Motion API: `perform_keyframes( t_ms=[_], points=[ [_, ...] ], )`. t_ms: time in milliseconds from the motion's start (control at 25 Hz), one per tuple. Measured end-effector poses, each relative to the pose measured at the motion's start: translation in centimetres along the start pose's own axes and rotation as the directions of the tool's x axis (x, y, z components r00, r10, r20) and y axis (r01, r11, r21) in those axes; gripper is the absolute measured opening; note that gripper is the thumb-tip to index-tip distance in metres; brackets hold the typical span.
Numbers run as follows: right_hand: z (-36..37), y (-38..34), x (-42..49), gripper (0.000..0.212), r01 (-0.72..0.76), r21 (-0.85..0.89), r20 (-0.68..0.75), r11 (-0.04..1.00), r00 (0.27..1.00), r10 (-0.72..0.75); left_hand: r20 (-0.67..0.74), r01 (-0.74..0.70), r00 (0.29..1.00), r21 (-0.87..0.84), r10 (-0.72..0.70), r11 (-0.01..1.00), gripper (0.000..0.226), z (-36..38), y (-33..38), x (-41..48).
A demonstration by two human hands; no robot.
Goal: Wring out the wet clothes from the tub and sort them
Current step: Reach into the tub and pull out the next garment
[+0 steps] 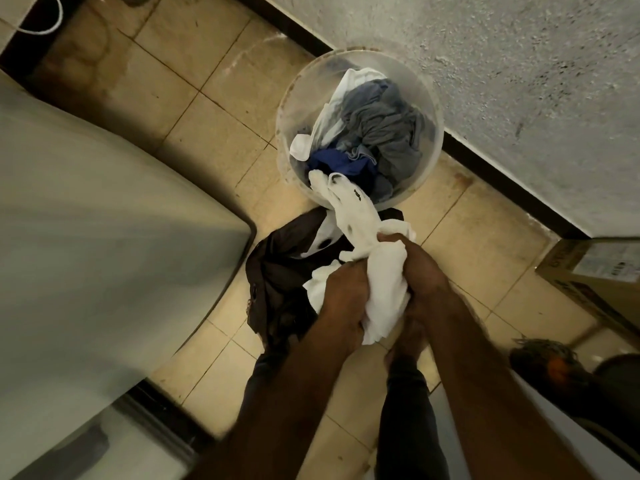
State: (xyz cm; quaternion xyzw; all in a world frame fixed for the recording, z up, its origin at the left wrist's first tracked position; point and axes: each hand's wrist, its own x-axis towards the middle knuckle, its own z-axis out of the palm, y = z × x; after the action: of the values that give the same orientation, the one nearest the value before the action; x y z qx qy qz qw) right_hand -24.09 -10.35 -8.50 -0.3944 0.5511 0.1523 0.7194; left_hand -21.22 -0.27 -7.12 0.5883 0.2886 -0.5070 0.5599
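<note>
- Left hand (pixel 341 303): lower centre of the frame, fingers clenched round the near end of a white garment (pixel 384 271). Just left of it and below, a dark brown garment (pixel 277 268) lies crumpled on the tiled floor (pixel 207 133).
- White garment: bunched between the two hands, which are close together. Its free tail runs up the frame to the near rim of the tub.
- Right hand (pixel 420 271): just right of centre, fingers closed round the far part of the same bunch.
- Step in hand: by the look of it, wringing this one white piece, held above the floor and not over the tub.
- Tub (pixel 298 98): clear and round, upper centre, against the foot of the wall. It holds a grey garment (pixel 381 126), a blue garment (pixel 336 164) and a white cloth (pixel 332 112), so the task appears well short of done.
- Next move, as a judgement: a firm counter-twist of the two hands, then laying the piece apart from the dark one, if the sorting is by colour.
- Cardboard box (pixel 588 268): right edge of the frame, carrying a pale label with barcode-like marks and side print, all too blurred to read.
- Other writing: small dark marks on the white garment's tail, not legible. No brand can be made out.
</note>
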Motion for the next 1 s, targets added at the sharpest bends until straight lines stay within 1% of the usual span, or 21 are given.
perform_keyframes(
  t_ms=[40, 80, 160, 200, 240, 280, 320, 360, 400, 480, 520, 560, 600, 640, 680, 720, 760, 840, 920, 960, 1000],
  points=[
    [-0.8, 0.2, 0.4, 0.016, -0.025, 0.047, 0.016, 0.999, 1.000, 0.024, -0.048, -0.040, 0.998, 0.042, 0.042, 0.998, 0.015, 0.2, -0.2, -0.1],
    [-1.6, 0.2, 0.3, 0.019, -0.020, 0.090, 0.008, 0.996, 1.000, 0.019, -0.117, -0.081, 0.989, 0.092, 0.091, 0.992, 0.014, 0.6, -0.3, 0.0],
    [-2.2, 0.4, 0.3, 0.039, -0.058, 0.127, 0.016, 0.990, 0.998, 0.057, -0.248, -0.156, 0.948, 0.177, 0.198, 0.972, 0.018, 1.1, -0.6, 0.0],
    [-2.5, 0.3, 0.2, 0.049, -0.073, 0.150, 0.021, 0.986, 0.997, 0.071, -0.280, -0.176, 0.934, 0.186, 0.224, 0.967, 0.021, 1.3, -0.6, 0.2],
    [-2.8, 0.2, 0.0, 0.054, -0.073, 0.171, -0.021, 0.983, 0.997, 0.078, -0.283, -0.168, 0.937, 0.154, 0.206, 0.974, 0.024, 1.3, -0.6, 0.6],
    [-3.1, -0.1, -0.3, 0.055, -0.066, 0.198, -0.042, 0.978, 0.996, 0.075, -0.259, -0.146, 0.951, 0.099, 0.167, 0.984, 0.027, 1.3, -0.3, 0.8],
    [-3.6, -0.4, -0.5, 0.049, -0.033, 0.206, -0.096, 0.978, 0.994, 0.054, -0.185, -0.108, 0.976, 0.050, 0.115, 0.993, 0.032, 1.2, -0.1, 0.8],
    [-4.1, -0.9, -0.9, 0.040, 0.020, 0.232, -0.156, 0.972, 0.988, 0.017, -0.076, -0.047, 0.996, -0.001, 0.047, 0.999, 0.040, 1.2, 0.1, 0.4],
    [-4.4, -1.5, -1.2, 0.030, 0.078, 0.241, -0.232, 0.967, 0.972, -0.021, 0.039, 0.027, 0.999, -0.044, -0.025, 0.999, 0.046, 1.4, 0.1, -0.1],
    [-5.1, -2.9, -2.0, 0.016, 0.169, 0.185, -0.385, 0.968, 0.919, -0.087, 0.262, 0.146, 0.960, -0.157, -0.102, 0.977, 0.054, 1.8, -0.4, -1.1],
    [-5.3, -3.6, -2.7, 0.014, 0.194, 0.176, -0.423, 0.965, 0.900, -0.104, 0.348, 0.183, 0.933, -0.228, -0.095, 0.956, 0.061, 2.0, -0.6, -1.6],
    [-5.6, -4.2, -3.2, 0.014, 0.205, 0.205, -0.416, 0.957, 0.903, -0.105, 0.400, 0.194, 0.914, -0.294, -0.064, 0.936, 0.072, 2.1, -0.8, -1.6],
    [-5.5, -4.9, -3.7, 0.016, 0.204, 0.265, -0.368, 0.942, 0.925, -0.097, 0.444, 0.184, 0.896, -0.346, -0.013, 0.920, 0.078, 2.3, -0.7, -1.6],
    [-5.3, -5.4, -3.8, 0.019, 0.207, 0.302, -0.313, 0.931, 0.944, -0.108, 0.453, 0.146, 0.890, -0.369, 0.041, 0.918, 0.075, 2.5, -0.1, -1.1],
    [-4.6, -6.0, -3.6, 0.022, 0.216, 0.314, -0.260, 0.925, 0.956, -0.135, 0.439, 0.104, 0.895, -0.389, 0.085, 0.915, 0.066, 2.8, 1.1, -0.5],
    [-3.7, -6.9, -3.0, 0.025, 0.242, 0.285, -0.228, 0.927, 0.957, -0.180, 0.404, 0.070, 0.908, -0.408, 0.112, 0.910, 0.059, 3.0, 2.7, 0.5],
    [-2.7, -7.9, -2.1, 0.028, 0.274, 0.269, -0.222, 0.923, 0.950, -0.218, 0.359, 0.025, 0.923, -0.419, 0.141, 0.907, 0.056, 2.9, 4.5, 1.6],
    [-0.1, -10.5, 0.0, 0.027, 0.367, 0.289, -0.210, 0.884, 0.925, -0.315, 0.267, -0.086, 0.940, -0.422, 0.214, 0.902, 0.060, 2.4, 8.5, 3.7],
    [2.5, -12.7, 2.0, 0.023, 0.479, 0.231, -0.176, 0.847, 0.877, -0.447, 0.243, -0.136, 0.936, -0.416, 0.253, 0.899, 0.065, 1.8, 12.2, 5.2],
    [3.6, -13.3, 2.9, 0.034, 0.527, 0.143, -0.194, 0.838, 0.845, -0.499, 0.226, -0.149, 0.938, -0.425, 0.264, 0.893, 0.063, 1.5, 13.7, 5.9],
    [4.3, -13.6, 3.6, 0.052, 0.538, 0.059, -0.200, 0.841, 0.831, -0.518, 0.177, -0.191, 0.942, -0.419, 0.285, 0.888, 0.059, 1.2, 15.1, 6.6]
  ],
)
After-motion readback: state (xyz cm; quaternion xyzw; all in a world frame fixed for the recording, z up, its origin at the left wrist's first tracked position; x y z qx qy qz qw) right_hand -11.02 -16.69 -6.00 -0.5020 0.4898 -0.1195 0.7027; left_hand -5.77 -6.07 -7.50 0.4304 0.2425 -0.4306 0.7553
